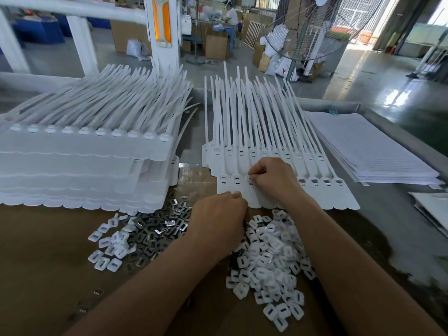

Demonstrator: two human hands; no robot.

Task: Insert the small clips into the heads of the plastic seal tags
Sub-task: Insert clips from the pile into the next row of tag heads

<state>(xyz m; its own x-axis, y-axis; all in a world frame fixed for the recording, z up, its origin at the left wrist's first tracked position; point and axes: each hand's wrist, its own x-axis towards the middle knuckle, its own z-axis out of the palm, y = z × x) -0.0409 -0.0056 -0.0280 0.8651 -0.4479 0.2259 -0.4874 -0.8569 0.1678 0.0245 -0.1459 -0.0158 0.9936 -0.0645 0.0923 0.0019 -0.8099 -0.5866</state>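
A row of joined white plastic seal tags [322,192] lies across the table with the straps pointing away from me. My right hand [271,178] rests on the third head from the left, fingers curled and pinching something small at its slot; the clip itself is hidden. My left hand [218,214] lies curled at the lower edge of the tags, what it holds hidden. Dark metal clips [157,229] lie in a loose pile left of my left hand. White plastic clip caps [271,258] are heaped between my forearms.
A tall stack of white seal tags [80,166] fills the left side. More tag rows [254,132] lie behind the worked one. A pile of lined paper sheets [368,151] sits at the right. Brown cardboard [48,275] covers the near table. A standing fan [312,32] is beyond.
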